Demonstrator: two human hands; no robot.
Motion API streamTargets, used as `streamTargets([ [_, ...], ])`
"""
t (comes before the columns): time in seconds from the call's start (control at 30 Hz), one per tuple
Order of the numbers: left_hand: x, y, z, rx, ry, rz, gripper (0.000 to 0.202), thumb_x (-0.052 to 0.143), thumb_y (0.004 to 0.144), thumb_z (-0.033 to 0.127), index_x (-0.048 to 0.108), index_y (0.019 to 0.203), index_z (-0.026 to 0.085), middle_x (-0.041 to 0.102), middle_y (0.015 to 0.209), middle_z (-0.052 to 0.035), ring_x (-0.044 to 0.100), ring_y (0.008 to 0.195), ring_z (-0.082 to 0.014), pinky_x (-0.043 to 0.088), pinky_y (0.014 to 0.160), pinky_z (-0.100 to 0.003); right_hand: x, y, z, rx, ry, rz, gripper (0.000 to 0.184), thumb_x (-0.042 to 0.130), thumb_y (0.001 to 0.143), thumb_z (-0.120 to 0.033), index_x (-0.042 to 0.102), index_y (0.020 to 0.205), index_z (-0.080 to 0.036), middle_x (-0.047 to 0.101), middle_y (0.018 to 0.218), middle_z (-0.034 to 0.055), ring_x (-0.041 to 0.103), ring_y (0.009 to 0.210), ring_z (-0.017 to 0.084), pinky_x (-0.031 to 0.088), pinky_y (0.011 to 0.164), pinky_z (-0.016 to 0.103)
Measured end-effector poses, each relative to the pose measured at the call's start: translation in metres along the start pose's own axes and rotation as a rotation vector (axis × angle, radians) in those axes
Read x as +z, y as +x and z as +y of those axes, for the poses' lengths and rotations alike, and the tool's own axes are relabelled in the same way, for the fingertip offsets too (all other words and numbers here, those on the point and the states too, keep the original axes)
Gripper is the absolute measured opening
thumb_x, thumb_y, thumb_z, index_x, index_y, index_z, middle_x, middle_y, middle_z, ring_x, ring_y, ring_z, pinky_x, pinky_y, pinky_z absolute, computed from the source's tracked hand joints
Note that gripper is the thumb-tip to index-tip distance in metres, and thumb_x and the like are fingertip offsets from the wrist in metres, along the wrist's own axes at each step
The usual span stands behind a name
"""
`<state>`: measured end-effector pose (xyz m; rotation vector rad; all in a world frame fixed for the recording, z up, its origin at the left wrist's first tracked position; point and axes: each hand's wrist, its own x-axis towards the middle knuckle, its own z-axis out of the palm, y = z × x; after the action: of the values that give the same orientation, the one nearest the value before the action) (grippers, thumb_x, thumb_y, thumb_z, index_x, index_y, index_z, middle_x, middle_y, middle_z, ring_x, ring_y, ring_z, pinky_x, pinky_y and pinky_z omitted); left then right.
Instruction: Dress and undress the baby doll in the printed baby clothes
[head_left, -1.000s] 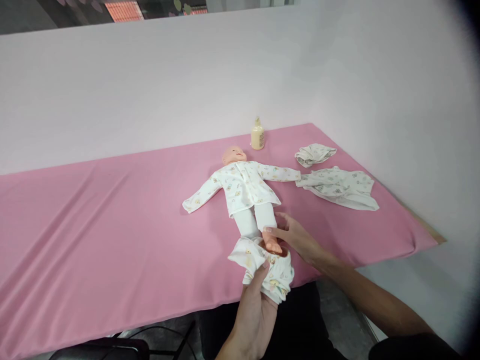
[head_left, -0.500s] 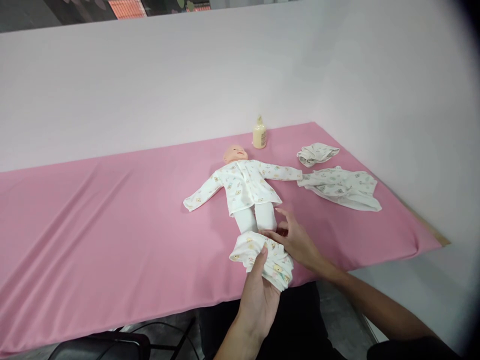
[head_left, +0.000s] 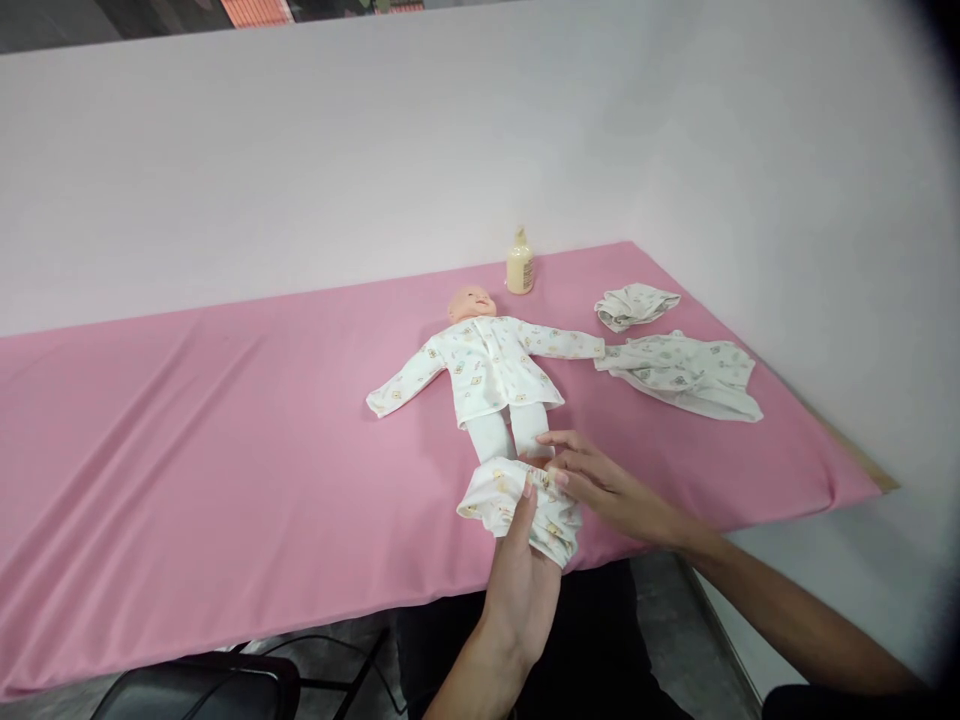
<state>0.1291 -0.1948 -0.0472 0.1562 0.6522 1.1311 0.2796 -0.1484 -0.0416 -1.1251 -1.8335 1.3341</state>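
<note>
A baby doll [head_left: 471,302] lies on its back in a white patterned long-sleeved shirt [head_left: 489,370], arms spread, with white legs [head_left: 491,438] pointing toward me. Bunched white patterned baby pants [head_left: 501,498] surround the ends of the legs, so the feet are mostly hidden. My left hand [head_left: 517,590] is closed on the pants from below, thumb on top. My right hand [head_left: 607,490] is at their right upper edge, one fingertip pressing on the cloth and another finger stretched beside the doll's right-side leg. Part of its grip is hidden.
A pump bottle of pale yellow liquid [head_left: 519,268] stands behind the doll. To the right lie a folded white garment [head_left: 636,306] and a spread patterned garment [head_left: 686,375]. A pink cloth [head_left: 225,480] covers the table, with walls behind and right. A black chair [head_left: 202,688] is below.
My right hand has shifted from beside the doll's leg down onto the edge of the pants. The left hand keeps its hold, and the bunched cloth has moved up slightly.
</note>
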Motion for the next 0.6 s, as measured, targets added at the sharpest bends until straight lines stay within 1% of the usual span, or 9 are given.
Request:
streamTargets([
  [0.07, 0.001, 0.000, 0.000, -0.007, 0.007, -0.009, 0.055, 0.057, 0.093, 0.038, 0.041, 0.146, 0.031, 0.048, 0.147, -0.0052, 0.042, 0.139, -0.0228, 0.039, 0.114, -0.039, 0.001, -0.004, -0.001, 0.035, 0.121, -0.053, 0.028, 0.054, 0.094, -0.045, 0.062, 0.111, -0.025, 0.034, 0.149, 0.0046, 0.036, 0.138, 0.023, 0.040, 0.110, 0.038],
  [0.13, 0.002, -0.001, 0.001, -0.011, 0.017, -0.011, 0.056, 0.056, 0.093, 0.040, 0.040, 0.147, 0.032, 0.047, 0.148, -0.0050, 0.041, 0.139, -0.0232, 0.039, 0.114, -0.038, 0.003, -0.006, -0.001, 0.083, 0.144, -0.092, 0.034, 0.066, 0.087, -0.045, 0.061, 0.114, -0.025, 0.026, 0.155, 0.0046, 0.033, 0.141, 0.026, 0.040, 0.111, 0.041],
  [0.23, 0.002, -0.001, 0.003, -0.053, 0.017, -0.044, 0.056, 0.053, 0.094, 0.045, 0.040, 0.147, 0.032, 0.047, 0.148, -0.0050, 0.042, 0.139, -0.0240, 0.040, 0.113, -0.038, 0.009, -0.005, 0.000, 0.169, 0.077, -0.124, 0.063, 0.074, 0.078, -0.044, 0.052, 0.134, -0.026, 0.013, 0.161, 0.0063, 0.025, 0.146, 0.029, 0.041, 0.110, 0.044],
  [0.3, 0.001, -0.001, 0.003, -0.092, 0.006, -0.071, 0.058, 0.052, 0.094, 0.049, 0.040, 0.147, 0.031, 0.046, 0.148, -0.0053, 0.041, 0.139, -0.0253, 0.041, 0.112, -0.040, 0.013, -0.003, 0.001, 0.180, -0.016, -0.130, 0.082, 0.077, 0.073, -0.041, 0.042, 0.145, -0.024, 0.008, 0.163, 0.0073, 0.013, 0.149, 0.031, 0.035, 0.115, 0.046],
  [0.37, 0.000, 0.000, 0.003, -0.103, -0.003, -0.081, 0.058, 0.051, 0.094, 0.050, 0.040, 0.148, 0.031, 0.045, 0.149, -0.0049, 0.040, 0.140, -0.0257, 0.041, 0.112, -0.039, 0.015, -0.001, 0.001, 0.156, -0.118, -0.137, 0.091, 0.078, 0.070, -0.036, 0.036, 0.150, -0.021, 0.010, 0.163, 0.0083, 0.002, 0.151, 0.031, 0.022, 0.120, 0.049],
  [0.4, -0.001, 0.000, 0.003, -0.100, -0.005, -0.087, 0.058, 0.051, 0.094, 0.050, 0.039, 0.148, 0.031, 0.044, 0.150, -0.0043, 0.039, 0.141, -0.0251, 0.040, 0.113, -0.038, 0.016, 0.000, 0.000, 0.147, -0.158, -0.149, 0.094, 0.078, 0.069, -0.034, 0.034, 0.151, -0.019, 0.011, 0.163, 0.0089, -0.002, 0.151, 0.030, 0.017, 0.122, 0.050],
  [0.43, -0.001, 0.000, 0.003, -0.096, -0.006, -0.094, 0.058, 0.050, 0.094, 0.050, 0.039, 0.148, 0.032, 0.043, 0.152, -0.0032, 0.037, 0.142, -0.0241, 0.040, 0.114, -0.037, 0.016, 0.000, 0.000, 0.145, -0.183, -0.163, 0.096, 0.077, 0.068, -0.033, 0.033, 0.152, -0.018, 0.012, 0.163, 0.0095, -0.003, 0.151, 0.030, 0.014, 0.122, 0.050],
  [0.53, -0.004, 0.001, 0.002, -0.102, 0.007, -0.119, 0.056, 0.047, 0.096, 0.050, 0.038, 0.148, 0.035, 0.039, 0.154, 0.0003, 0.034, 0.144, -0.0215, 0.037, 0.116, -0.035, 0.016, -0.001, -0.002, 0.145, -0.196, -0.169, 0.097, 0.075, 0.070, -0.031, 0.029, 0.153, -0.016, 0.013, 0.162, 0.0109, -0.002, 0.151, 0.030, 0.014, 0.122, 0.051],
  [0.6, -0.005, 0.001, 0.001, -0.110, 0.024, -0.134, 0.054, 0.047, 0.096, 0.050, 0.039, 0.148, 0.036, 0.037, 0.155, 0.0019, 0.033, 0.144, -0.0209, 0.035, 0.117, -0.035, 0.017, -0.004, -0.003, 0.124, -0.194, -0.134, 0.089, 0.073, 0.072, -0.029, 0.034, 0.151, -0.017, 0.017, 0.162, 0.0109, 0.004, 0.151, 0.030, 0.018, 0.122, 0.050],
])
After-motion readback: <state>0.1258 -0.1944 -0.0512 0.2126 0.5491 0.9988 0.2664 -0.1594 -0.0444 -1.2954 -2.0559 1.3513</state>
